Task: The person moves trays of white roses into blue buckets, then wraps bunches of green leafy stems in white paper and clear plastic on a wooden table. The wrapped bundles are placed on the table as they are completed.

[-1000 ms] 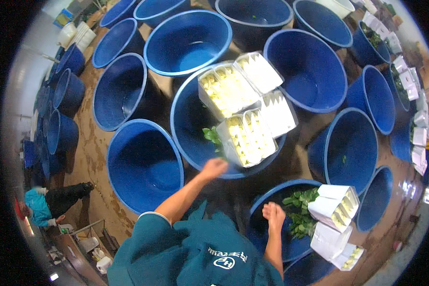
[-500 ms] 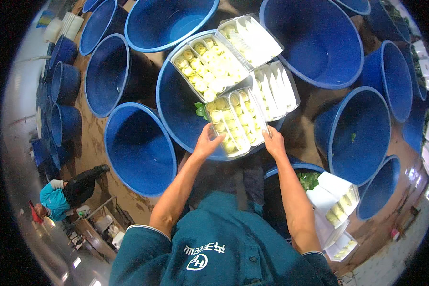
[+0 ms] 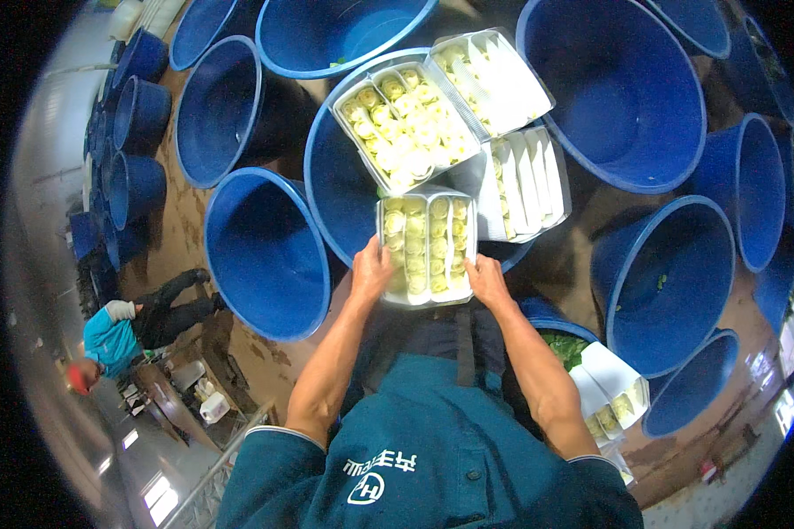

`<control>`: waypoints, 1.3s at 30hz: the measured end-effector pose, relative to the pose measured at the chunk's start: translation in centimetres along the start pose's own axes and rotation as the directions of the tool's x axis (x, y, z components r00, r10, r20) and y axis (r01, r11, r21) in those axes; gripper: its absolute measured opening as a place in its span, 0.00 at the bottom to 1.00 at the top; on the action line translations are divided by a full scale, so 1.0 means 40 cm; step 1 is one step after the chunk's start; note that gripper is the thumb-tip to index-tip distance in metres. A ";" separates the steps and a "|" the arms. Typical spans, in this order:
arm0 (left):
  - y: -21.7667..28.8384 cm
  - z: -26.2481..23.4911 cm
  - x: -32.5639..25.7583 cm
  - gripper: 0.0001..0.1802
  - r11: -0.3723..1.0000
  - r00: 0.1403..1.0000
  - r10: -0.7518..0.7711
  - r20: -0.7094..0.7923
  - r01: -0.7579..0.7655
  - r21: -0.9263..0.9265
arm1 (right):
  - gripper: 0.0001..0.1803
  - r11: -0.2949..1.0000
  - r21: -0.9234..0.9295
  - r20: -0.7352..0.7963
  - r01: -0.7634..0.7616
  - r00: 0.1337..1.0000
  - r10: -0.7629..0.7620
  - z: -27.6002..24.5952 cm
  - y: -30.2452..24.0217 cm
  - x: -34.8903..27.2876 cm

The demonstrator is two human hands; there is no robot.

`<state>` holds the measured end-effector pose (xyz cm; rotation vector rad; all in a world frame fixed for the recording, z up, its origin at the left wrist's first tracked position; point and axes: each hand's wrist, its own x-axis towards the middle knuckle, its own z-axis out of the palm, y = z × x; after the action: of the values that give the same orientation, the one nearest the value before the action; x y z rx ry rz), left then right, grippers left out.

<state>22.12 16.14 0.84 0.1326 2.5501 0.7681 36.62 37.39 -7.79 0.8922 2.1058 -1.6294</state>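
Observation:
A white tray (image 3: 427,249) packed with rows of pale yellow-green produce sits at the near rim of a large blue tub (image 3: 340,198). My left hand (image 3: 372,269) grips the tray's left side and my right hand (image 3: 488,280) grips its right side. Behind it, over the same tub, lie three more white trays: one full of pale produce (image 3: 406,123), and two lidded or divided ones (image 3: 494,75) (image 3: 525,181).
Many blue tubs (image 3: 265,251) (image 3: 622,88) (image 3: 666,282) crowd the brown floor. At lower right a tub holds green leaves (image 3: 566,346) and white trays (image 3: 613,397). Another person (image 3: 137,322) in a light blue top bends at far left.
Both hands went from reaching forward to holding the near tray by its sides. The view has closed in on the tub with the trays.

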 end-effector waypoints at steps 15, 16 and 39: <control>-0.303 -0.087 -0.081 0.12 0.972 0.981 -0.194 -0.006 0.192 -0.138 | 0.16 0.968 -0.183 0.073 0.171 0.984 -0.160 0.166 -0.124 -0.093; -0.309 -0.080 -0.084 0.12 0.971 0.986 -0.162 -0.031 0.154 -0.183 | 0.16 0.965 -0.194 0.081 0.173 0.984 -0.160 0.168 -0.124 -0.086; -0.083 -0.278 -0.369 0.17 0.826 0.838 -0.476 -0.268 0.321 -0.463 | 0.12 0.816 -0.090 0.319 0.571 0.793 -0.520 0.008 -0.409 -0.117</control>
<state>30.15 4.55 13.23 -0.7431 2.5462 1.2062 29.40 33.36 7.09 -0.0423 2.3799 -1.6449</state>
